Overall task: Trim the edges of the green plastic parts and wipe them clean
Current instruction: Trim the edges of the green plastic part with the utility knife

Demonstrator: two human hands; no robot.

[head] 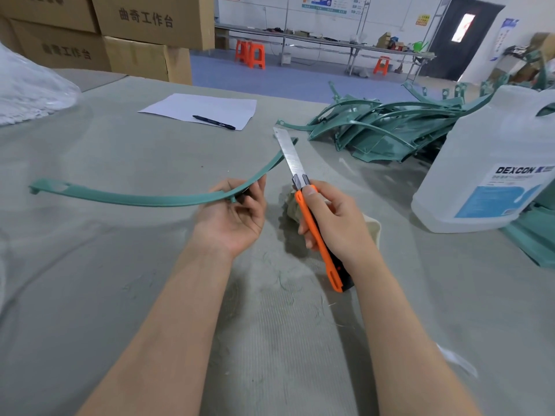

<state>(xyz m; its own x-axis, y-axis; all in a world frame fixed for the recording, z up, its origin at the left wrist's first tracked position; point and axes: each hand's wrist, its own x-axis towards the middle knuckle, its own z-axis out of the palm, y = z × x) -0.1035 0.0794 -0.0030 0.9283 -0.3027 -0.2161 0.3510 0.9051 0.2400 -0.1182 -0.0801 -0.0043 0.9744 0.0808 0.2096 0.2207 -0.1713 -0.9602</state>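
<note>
your left hand (237, 214) gripped a long curved green strip (144, 199) near its right part, fingers curled round it and palm turned up, holding it above the grey desk (105, 280). the strip arched away to the left, where its notched end hung just over the desk, and its other end rose toward the back right. your right hand (333, 223) was closed round an orange utility knife (333, 271), thumb laid along the top of the handle. the long blade (289, 156) was extended and pointed away from you, crossing the strip close to its far tip; whether the edge touched the plastic could not be told. a beige cloth (372, 229) lay crumpled on the desk under your right hand. thin green shavings (285, 283) were scattered on the desk between your forearms. a pile of green plastic parts (387, 127) sat at the back right, just beside a large clear jug (486, 163) with a blue label. farther back, a pen (213, 122) lay on a white sheet of paper (204, 109).
</note>
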